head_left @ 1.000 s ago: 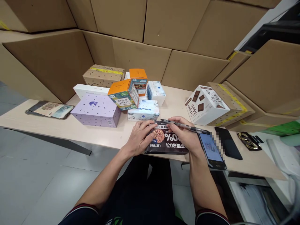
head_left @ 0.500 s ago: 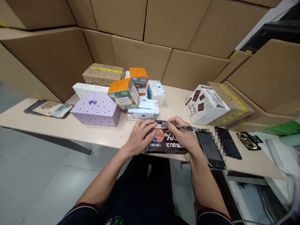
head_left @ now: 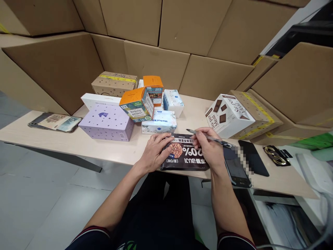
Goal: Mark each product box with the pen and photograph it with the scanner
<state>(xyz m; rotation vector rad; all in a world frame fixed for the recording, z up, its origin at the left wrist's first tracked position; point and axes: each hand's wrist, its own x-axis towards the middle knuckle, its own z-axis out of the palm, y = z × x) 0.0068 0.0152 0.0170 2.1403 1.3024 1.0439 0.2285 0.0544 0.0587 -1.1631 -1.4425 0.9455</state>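
A dark snack box (head_left: 187,156) with "20%" and a round picture of food on top lies at the table's front edge, its print upside down to me. My left hand (head_left: 156,151) rests on its left end, fingers stretched out over the far left corner and thumb on the top. In my right hand (head_left: 209,147) a pen (head_left: 191,132) is pinched between thumb and fingers, its dark tip pointing left above the box's far edge. That hand covers part of the box's right side.
Behind the box stand tissue packs (head_left: 159,122), orange-topped boxes (head_left: 136,104) and a purple box (head_left: 106,121). Banknotes (head_left: 56,122) lie far left. To the right are a white "Super Meal" box (head_left: 229,116), a handheld device (head_left: 236,170) and gold-handled scissors (head_left: 274,155). Cardboard walls (head_left: 158,59) enclose the back.
My right hand has moved right with the pen, and the pen tip has come away from the box's far edge. More of the box's print shows. My left hand has stayed in place.
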